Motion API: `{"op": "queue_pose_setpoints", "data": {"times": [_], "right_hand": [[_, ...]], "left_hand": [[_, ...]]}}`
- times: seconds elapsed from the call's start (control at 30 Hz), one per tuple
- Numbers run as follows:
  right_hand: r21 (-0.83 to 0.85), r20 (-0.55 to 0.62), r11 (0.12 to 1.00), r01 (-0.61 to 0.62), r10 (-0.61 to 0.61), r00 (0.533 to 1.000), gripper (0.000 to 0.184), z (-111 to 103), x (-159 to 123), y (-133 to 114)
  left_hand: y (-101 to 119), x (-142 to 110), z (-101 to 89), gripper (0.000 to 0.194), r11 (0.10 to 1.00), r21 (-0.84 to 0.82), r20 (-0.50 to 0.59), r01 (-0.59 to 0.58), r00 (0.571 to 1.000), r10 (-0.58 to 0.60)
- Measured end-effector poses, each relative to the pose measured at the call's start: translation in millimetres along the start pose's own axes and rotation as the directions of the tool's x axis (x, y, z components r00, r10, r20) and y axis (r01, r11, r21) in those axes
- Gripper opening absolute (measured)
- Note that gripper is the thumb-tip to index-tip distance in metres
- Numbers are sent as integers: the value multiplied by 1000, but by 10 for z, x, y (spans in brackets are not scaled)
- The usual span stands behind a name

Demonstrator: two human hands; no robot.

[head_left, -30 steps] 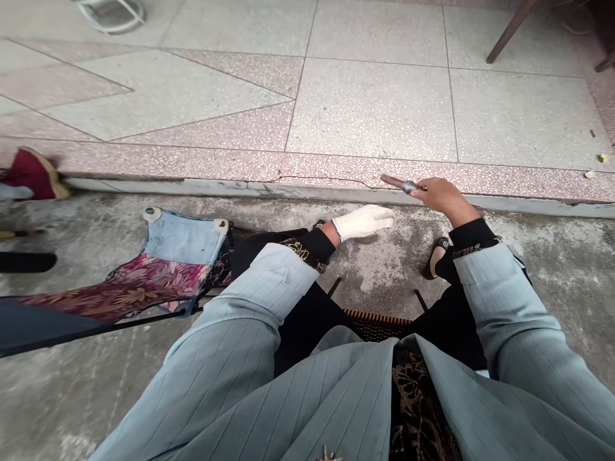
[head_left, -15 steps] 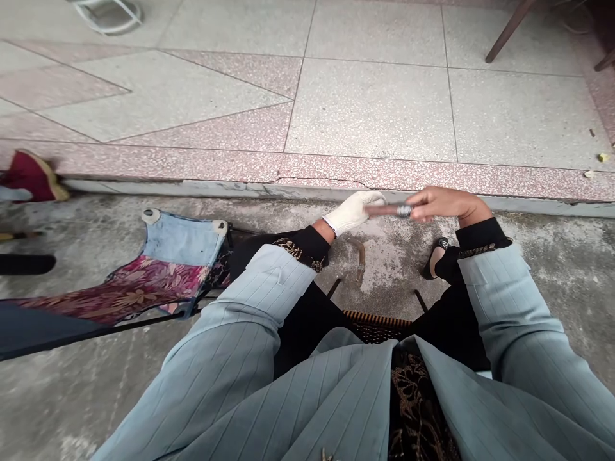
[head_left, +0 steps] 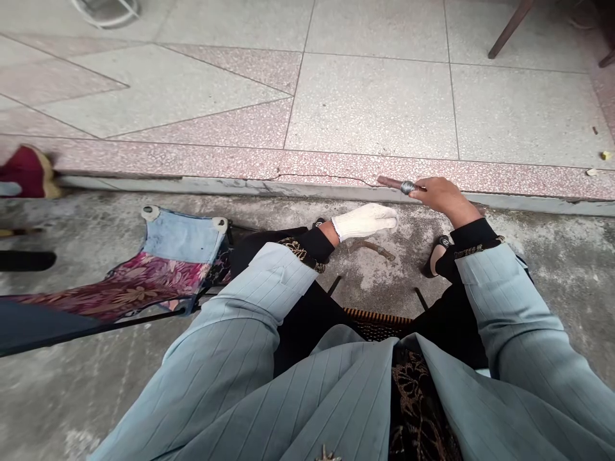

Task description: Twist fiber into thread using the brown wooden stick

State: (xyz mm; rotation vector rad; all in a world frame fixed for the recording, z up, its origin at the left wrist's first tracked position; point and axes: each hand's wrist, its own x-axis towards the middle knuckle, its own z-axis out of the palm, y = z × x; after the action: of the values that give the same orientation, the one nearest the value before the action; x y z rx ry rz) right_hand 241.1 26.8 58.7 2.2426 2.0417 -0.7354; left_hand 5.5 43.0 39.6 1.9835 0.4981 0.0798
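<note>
My right hand [head_left: 442, 197], bare, is closed around one end of a brown wooden handle [head_left: 390, 183] bound with silvery wire [head_left: 407, 187]. The handle points left above the step edge. My left hand [head_left: 368, 221] wears a white knitted glove, its fingers folded together; what they hold, if anything, is hidden. Just below the glove shows a curved brown piece [head_left: 378, 249]. I cannot tell whether it hangs from my left hand or lies on the concrete. The two hands are apart.
A tiled step [head_left: 375, 115] runs across in front. At left stands a folding chair [head_left: 158, 282] with patterned fabric; beyond it is another person's red shoe [head_left: 29, 171]. A woven seat [head_left: 379, 320] is beneath me. A wooden furniture leg [head_left: 510, 29] stands at upper right.
My right hand has drawn the wire-bound handle away from my gloved left hand and tilted it. The left hand has moved slightly down and right. The curved brown piece has turned from upright to nearly level.
</note>
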Motion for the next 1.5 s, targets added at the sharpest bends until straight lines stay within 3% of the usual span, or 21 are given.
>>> {"op": "queue_pose_setpoints", "data": {"times": [0.1,0.2,0.27,0.33,0.37,0.4,0.43,0.5,0.6,0.67,0.73,0.87,0.93,1.03,1.13,1.23,1.3,1.37,1.43,1.47,1.5], "right_hand": [[-169,173,985,37,-8,985,33,67,-6,-54],[-240,388,963,125,-23,921,26,112,-25,-76],[-136,572,970,200,-88,816,24,100,-49,-68],[112,713,965,236,-244,657,28,43,-86,-50],[254,730,940,227,-340,593,31,1,-108,-42],[385,703,898,211,-434,564,35,-44,-132,-36],[497,642,845,198,-512,570,37,-87,-157,-33],[656,469,730,191,-592,655,38,-148,-198,-41],[778,201,597,196,-533,822,33,-129,-212,-69],[807,97,560,187,-438,894,31,-54,-181,-83],[783,63,598,170,-347,936,29,25,-130,-92],[530,21,839,121,-156,988,21,81,-47,-102],[371,-31,924,96,-91,995,26,61,-31,-96],[158,-69,983,90,-80,994,40,23,-27,-60],[-25,70,994,104,-102,992,38,16,-34,-27],[-87,380,980,176,-131,916,31,49,-62,-52],[-22,574,973,228,-175,800,31,71,-89,-97],[142,708,958,250,-274,651,35,67,-117,-132],[377,734,898,229,-440,517,43,24,-147,-128],[492,695,846,206,-525,492,48,-11,-164,-109],[594,625,784,181,-592,508,51,-50,-180,-81]], "left_hand": [[-20,2,6,41,998,70,12,-2,1000,2],[-30,-1,-14,37,991,134,-17,-10,1000,12],[-50,-2,-54,34,990,140,-84,28,996,-16],[-84,3,-104,33,992,93,-173,82,983,-65],[-103,9,-127,33,993,59,-212,98,974,-84],[-120,17,-143,32,994,25,-237,102,967,-93],[-132,26,-150,32,995,-10,-258,98,961,-97],[-135,42,-136,30,992,-84,-290,94,950,-115],[-83,45,-68,32,976,-184,-272,119,948,-167],[-41,32,-24,33,972,-194,-221,129,960,-171],[-23,20,0,35,980,-157,-185,122,971,-150],[-80,28,6,36,995,-59,-173,79,981,-88],[-120,43,4,36,996,-6,-163,90,982,-90],[-147,58,9,37,986,102,-166,136,979,-118],[-134,51,27,35,971,212,-124,113,988,-88],[-111,31,42,33,956,291,-17,34,999,-30],[-101,18,33,33,959,285,5,-9,1000,7],[-96,10,6,33,974,226,-22,-15,1000,21],[-95,7,-31,33,991,134,-63,-9,998,18],[-96,8,-47,33,997,71,-86,-5,996,12],[-97,9,-60,33,1000,-5,-113,-1,994,1]]}}
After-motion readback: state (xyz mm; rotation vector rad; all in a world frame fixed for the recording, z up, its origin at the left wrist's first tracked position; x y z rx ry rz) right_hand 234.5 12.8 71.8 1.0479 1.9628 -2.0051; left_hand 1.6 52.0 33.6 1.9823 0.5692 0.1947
